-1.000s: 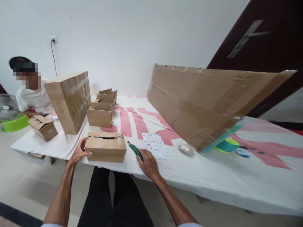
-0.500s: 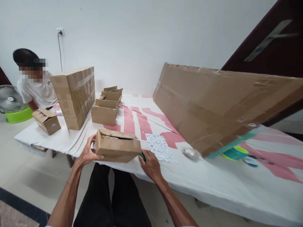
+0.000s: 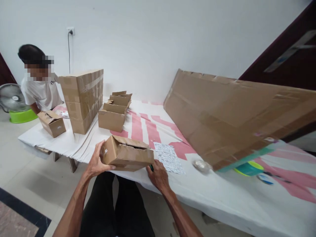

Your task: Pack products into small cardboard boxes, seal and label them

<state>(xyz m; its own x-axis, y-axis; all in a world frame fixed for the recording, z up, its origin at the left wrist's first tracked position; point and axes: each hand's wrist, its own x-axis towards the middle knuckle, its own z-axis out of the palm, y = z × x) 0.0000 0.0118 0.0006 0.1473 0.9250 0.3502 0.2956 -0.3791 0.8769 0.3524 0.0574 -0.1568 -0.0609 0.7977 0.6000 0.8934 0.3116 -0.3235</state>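
Observation:
A small cardboard box [image 3: 134, 158] with a ragged gap along its top sits at the front edge of the table. My left hand [image 3: 98, 160] grips its left end, thumb along the near lower edge and fingers behind. At the other end, my right hand [image 3: 158, 174] is closed around a small dark green object [image 3: 151, 168], mostly hidden by the fingers, so its kind is unclear. That hand rests by the box's lower right corner. Beside it lies a sheet of small printed white labels [image 3: 169, 158].
Stacked taped boxes [image 3: 85, 98] stand at left, near open boxes [image 3: 112, 120] and another small box [image 3: 53, 123]. A large cardboard box [image 3: 229, 121] leans at right, near a clear tape roll [image 3: 201, 166] and a green-yellow ring [image 3: 249, 168]. A person [image 3: 41, 85] sits at far left.
My left hand has turned the box slightly, so its left end face now shows more. My right hand has shifted a little down and right from the box corner. The camera view swung slightly left.

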